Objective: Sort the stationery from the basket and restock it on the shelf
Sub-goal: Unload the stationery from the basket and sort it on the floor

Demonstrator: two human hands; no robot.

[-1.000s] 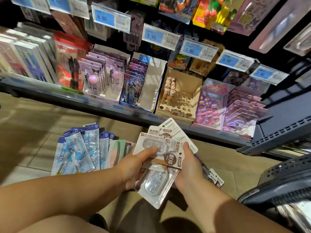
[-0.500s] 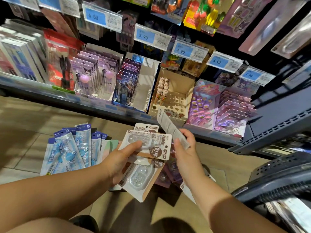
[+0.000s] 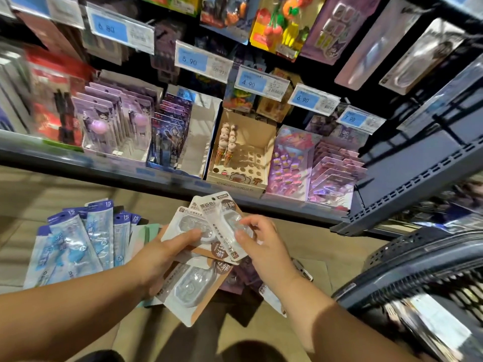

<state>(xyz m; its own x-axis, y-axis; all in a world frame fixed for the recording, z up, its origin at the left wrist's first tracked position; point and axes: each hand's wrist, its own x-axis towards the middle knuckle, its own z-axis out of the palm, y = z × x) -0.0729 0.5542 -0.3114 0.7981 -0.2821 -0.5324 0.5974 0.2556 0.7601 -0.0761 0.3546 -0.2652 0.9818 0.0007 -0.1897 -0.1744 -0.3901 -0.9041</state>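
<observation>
1. The left hand (image 3: pixel 156 259) grips a fan of white packs (image 3: pixel 183 224), its thumb pressed flat on the upper one.
2. The right hand (image 3: pixel 264 246) pinches another pack (image 3: pixel 222 218) between thumb and curled fingers, laid over that fan.
3. The blue packs (image 3: pixel 75 244) spread just left of the left hand.
4. The basket (image 3: pixel 407 259) sits at the right, below the shelf (image 3: pixel 130 173).

Beige tiled floor (image 3: pixel 31 194), blue price tags (image 3: pixel 192 60)
</observation>
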